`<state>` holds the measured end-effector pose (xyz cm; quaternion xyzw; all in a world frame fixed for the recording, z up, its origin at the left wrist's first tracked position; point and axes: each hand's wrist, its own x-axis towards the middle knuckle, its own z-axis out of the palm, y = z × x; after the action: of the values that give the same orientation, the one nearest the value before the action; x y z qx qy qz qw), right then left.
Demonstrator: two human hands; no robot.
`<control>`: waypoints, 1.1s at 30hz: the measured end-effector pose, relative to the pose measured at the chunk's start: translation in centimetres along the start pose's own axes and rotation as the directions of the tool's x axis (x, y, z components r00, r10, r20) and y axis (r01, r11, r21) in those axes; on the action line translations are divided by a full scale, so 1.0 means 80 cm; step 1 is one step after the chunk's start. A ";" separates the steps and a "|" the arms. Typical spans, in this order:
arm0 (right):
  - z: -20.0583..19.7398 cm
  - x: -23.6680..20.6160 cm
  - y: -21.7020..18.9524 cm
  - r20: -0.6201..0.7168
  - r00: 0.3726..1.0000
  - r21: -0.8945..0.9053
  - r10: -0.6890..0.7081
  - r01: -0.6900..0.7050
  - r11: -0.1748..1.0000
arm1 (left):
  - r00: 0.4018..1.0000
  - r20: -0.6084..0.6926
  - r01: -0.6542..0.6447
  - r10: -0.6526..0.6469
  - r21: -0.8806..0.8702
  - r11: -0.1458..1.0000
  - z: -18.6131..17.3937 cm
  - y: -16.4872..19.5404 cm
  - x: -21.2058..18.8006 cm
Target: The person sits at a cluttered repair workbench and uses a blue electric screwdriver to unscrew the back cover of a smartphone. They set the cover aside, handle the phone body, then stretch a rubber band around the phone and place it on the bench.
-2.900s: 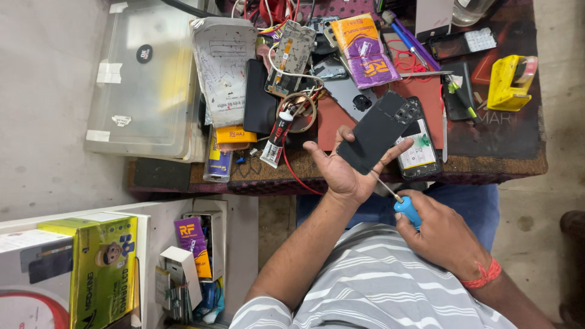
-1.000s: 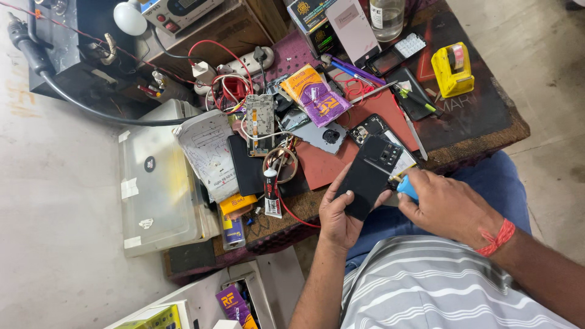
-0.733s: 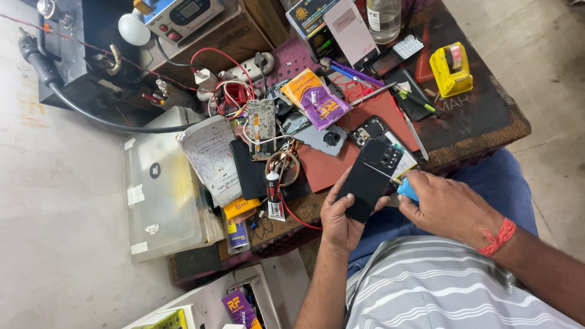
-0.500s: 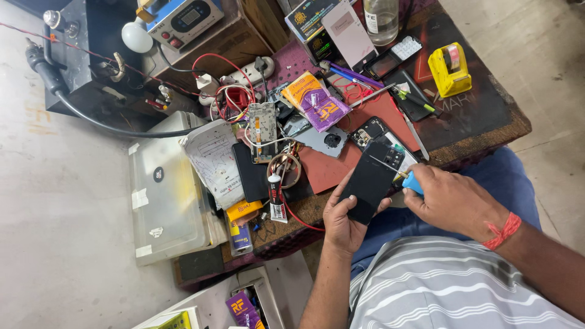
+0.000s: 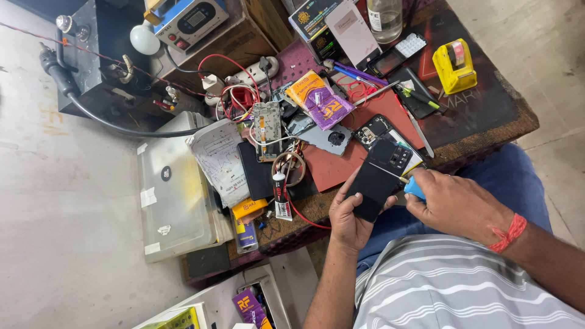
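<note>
My left hand (image 5: 347,213) grips a black phone (image 5: 381,176) from below, its back with the camera block facing up, just over the near edge of the workbench. My right hand (image 5: 454,204) holds a small screwdriver with a blue handle (image 5: 414,187); its thin metal tip rests on the phone's back near the camera. A red band circles my right wrist. Both hands hover above my lap, over blue trousers and a grey striped shirt.
The cluttered workbench (image 5: 487,116) carries a red mat (image 5: 341,164), an opened phone body (image 5: 375,131), a circuit board (image 5: 266,125), orange-purple packets (image 5: 320,100), a glue tube (image 5: 280,195), a yellow tape dispenser (image 5: 454,64), a bottle (image 5: 384,15) and wires. A translucent plastic box (image 5: 177,201) sits left.
The view has shifted, bringing more of the bench's far side in. Both hands stay on the phone and screwdriver; the screwdriver tip has moved onto the phone's back.
</note>
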<state>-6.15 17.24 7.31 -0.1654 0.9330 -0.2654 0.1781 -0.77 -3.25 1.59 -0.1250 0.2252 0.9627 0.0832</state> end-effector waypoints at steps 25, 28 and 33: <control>0.003 0.004 0.000 -0.012 1.000 0.009 -0.003 0.003 1.000 | 1.000 0.020 0.013 -0.013 -0.007 1.000 -0.001 0.002 0.003; 0.002 0.004 0.000 0.007 1.000 0.020 0.005 -0.005 1.000 | 1.000 0.011 0.013 -0.013 -0.005 1.000 -0.002 0.003 0.002; 0.003 0.003 0.000 0.012 1.000 0.017 -0.005 0.005 1.000 | 1.000 0.007 0.011 -0.011 0.007 1.000 -0.002 0.003 0.002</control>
<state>-6.25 17.00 7.05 -0.1678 0.9292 -0.2728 0.1845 -0.93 -3.51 1.52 -0.1224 0.2273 0.9619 0.0898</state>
